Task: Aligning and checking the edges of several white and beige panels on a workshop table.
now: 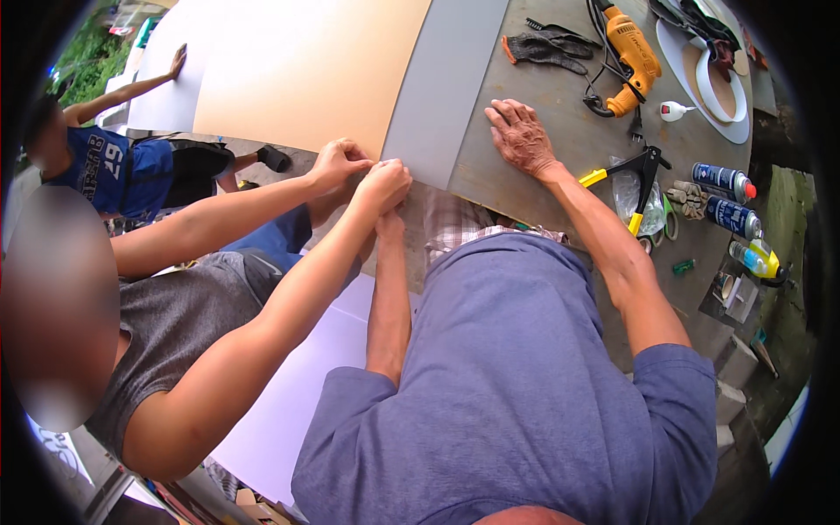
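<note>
My right hand [522, 140] rests palm down on the metal tabletop [490, 179], fingers apart and slightly bent, with nothing in it. It lies just right of a grey sheet [446, 87]. My left hand [389, 226] reaches up to the near edge of the sheets; a co-worker's hand covers most of it, and its fingers are hidden. That co-worker's two hands [385, 185] meet at the corner where a large cream sheet [306, 70] overlaps the grey one. Nearest my right wrist is a black tool with yellow handles [647, 179].
An orange corded drill [632, 61] and dark gloves [556, 48] lie at the far right. Further right are a small white bottle [674, 111], spray cans [724, 181] and green-handled scissors [670, 219]. Another person [105, 166] presses the cream sheet's far left. White sheets [271, 394] lie below.
</note>
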A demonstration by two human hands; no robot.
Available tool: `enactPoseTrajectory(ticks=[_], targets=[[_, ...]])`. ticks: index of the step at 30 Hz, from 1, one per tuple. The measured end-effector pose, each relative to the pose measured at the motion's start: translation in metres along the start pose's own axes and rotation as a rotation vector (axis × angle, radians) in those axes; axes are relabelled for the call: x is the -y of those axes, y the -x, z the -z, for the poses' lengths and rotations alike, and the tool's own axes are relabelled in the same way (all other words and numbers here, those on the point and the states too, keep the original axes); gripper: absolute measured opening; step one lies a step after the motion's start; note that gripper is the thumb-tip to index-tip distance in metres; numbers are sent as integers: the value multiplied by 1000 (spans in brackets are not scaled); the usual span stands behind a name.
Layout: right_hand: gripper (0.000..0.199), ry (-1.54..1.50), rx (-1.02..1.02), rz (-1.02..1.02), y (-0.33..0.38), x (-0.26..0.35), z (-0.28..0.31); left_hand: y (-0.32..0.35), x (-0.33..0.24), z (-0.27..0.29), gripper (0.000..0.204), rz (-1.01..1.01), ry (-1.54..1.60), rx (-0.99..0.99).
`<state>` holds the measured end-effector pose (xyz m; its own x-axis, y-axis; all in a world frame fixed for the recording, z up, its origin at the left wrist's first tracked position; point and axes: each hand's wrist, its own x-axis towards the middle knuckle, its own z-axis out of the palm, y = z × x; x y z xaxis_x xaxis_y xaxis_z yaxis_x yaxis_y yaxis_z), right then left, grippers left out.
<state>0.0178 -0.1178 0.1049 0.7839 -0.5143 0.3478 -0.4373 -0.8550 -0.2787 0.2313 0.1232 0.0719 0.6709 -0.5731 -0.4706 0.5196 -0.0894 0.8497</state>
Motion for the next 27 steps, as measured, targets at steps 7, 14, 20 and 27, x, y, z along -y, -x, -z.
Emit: enactPoseTrajectory(ticks=[7, 14, 20, 27], targets=[[40, -12, 14, -15, 0, 1, 0, 3, 16, -2, 21, 200, 14, -191], [39, 19, 5, -18, 1, -3, -8, 8, 33, -9, 29, 29, -7, -224], [39, 29, 1, 30, 7, -9, -16, -12, 7, -19, 36, -314, -294, -450], [38, 42, 10, -5, 7, -8, -17, -44, 2, -31, 21, -384, -530, -636]])
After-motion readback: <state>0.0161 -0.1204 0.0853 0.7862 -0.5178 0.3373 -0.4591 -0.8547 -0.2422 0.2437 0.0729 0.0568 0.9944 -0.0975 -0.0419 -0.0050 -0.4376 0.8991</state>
